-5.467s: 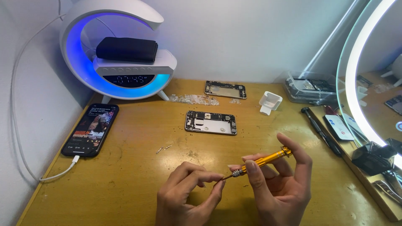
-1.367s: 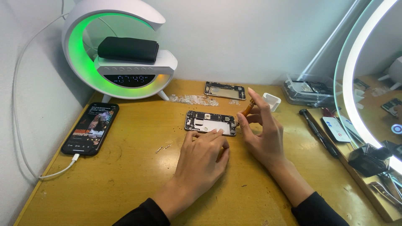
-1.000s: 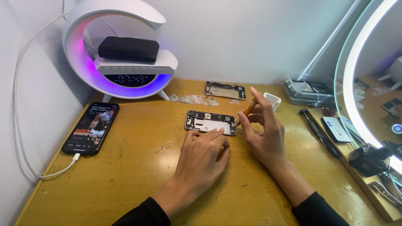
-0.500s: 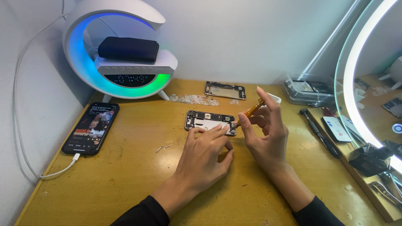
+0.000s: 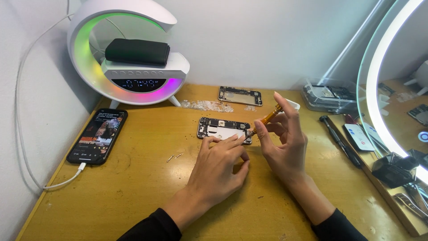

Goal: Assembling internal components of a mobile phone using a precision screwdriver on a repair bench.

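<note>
Near the centre of the frame, an opened phone body (image 5: 224, 130) lies flat on the wooden table (image 5: 133, 187). The left hand (image 5: 218, 167) rests palm down just below it, fingertips pressing its lower edge. The right hand (image 5: 283, 143) pinches an orange screwdriver (image 5: 264, 120) between thumb and fingers, its tip touching the phone's right end. Two small screws (image 5: 174, 157) lie left of the hands.

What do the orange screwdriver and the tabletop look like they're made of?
The screwdriver in the right hand looks like metal with an orange-gold coloured finish: its slim shaft shines evenly, though plastic cannot be ruled out. The table looks like yellowish wood or wood board, matte and worn, with scratches, dark specks and scuffs across its surface.
</note>
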